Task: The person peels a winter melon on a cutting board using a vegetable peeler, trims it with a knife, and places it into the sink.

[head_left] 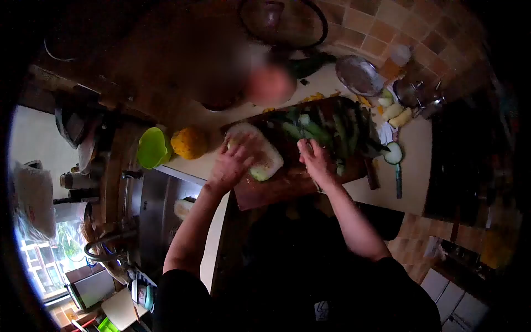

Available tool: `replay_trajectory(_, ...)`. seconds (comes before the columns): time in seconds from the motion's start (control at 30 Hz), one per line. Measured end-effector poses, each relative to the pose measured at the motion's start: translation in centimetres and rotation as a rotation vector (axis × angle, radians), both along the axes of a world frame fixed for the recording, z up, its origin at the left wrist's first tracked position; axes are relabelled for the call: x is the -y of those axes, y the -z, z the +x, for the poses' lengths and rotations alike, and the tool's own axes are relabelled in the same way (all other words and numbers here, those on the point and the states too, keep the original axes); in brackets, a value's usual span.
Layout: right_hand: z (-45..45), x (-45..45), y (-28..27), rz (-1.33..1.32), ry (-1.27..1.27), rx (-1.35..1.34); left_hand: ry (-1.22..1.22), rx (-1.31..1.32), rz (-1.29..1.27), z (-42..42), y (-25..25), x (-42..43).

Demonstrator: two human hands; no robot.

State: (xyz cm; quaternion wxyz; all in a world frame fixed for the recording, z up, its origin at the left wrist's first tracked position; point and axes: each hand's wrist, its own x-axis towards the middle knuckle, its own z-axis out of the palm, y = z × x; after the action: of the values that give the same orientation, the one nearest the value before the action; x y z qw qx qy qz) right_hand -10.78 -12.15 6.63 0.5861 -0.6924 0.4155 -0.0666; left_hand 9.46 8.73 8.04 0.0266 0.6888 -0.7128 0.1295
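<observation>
A large, pale, mostly peeled melon or gourd (266, 156) lies on the dark wooden cutting board (265, 193), with a green patch at its near end. My left hand (232, 160) rests on its left side, fingers spread over the surface. To the right, my right hand (316, 160) is closed around a slim tool that looks like a peeler, mostly hidden by the fingers. Just beyond that hand, long green peel strips (318, 130) are heaped across the board. A brown handle (370, 174) sticks out at the board's right edge.
A lime-green bowl (154, 148) and an orange-yellow round fruit (189, 144) stand left of the board. Right of it are a teal-handled tool (398, 182), a pale round slice (393, 153) and peeled pieces (399, 117). Behind is a metal dish (358, 76); a sink lies at left.
</observation>
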Motion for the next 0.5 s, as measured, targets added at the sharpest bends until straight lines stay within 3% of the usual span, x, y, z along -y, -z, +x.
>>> replay_trajectory(0.07, 0.4, -1.2, 5.7, -0.135, 0.005, 0.143, -0.266, -0.294, -0.195, -0.8, 1.5, -1.7)
replay_trajectory(0.13, 0.8, -2.3, 5.6, -0.217, -0.026, 0.146, -0.494, -0.557, -0.433, -2.7, 1.6, -2.5)
replay_trajectory(0.23, 1.7, -4.3, 4.0, -0.080, -0.025, 0.085, -1.091, -2.003, -0.510, -4.4, 1.5, -1.4)
replay_trajectory(0.27, 2.1, -4.3, 4.5, 0.036, -0.037, 0.060, -0.975, -2.002, -0.470, -4.6, 2.6, -0.9)
replay_trajectory(0.37, 2.5, -5.1, 5.9, 0.230, -0.028, 0.124, -0.941, -2.168, -0.349, -4.2, 1.4, 1.8)
replay_trajectory(0.4, 2.6, -5.5, 6.1, 0.267, -0.017, 0.159, -0.831, -2.077, -0.529, -4.0, 5.4, 1.8)
replay_trajectory(0.5, 2.5, -6.4, 5.3, 0.378, 0.037, 0.149, -0.909, -1.801, -0.456, -3.0, 5.9, 3.1)
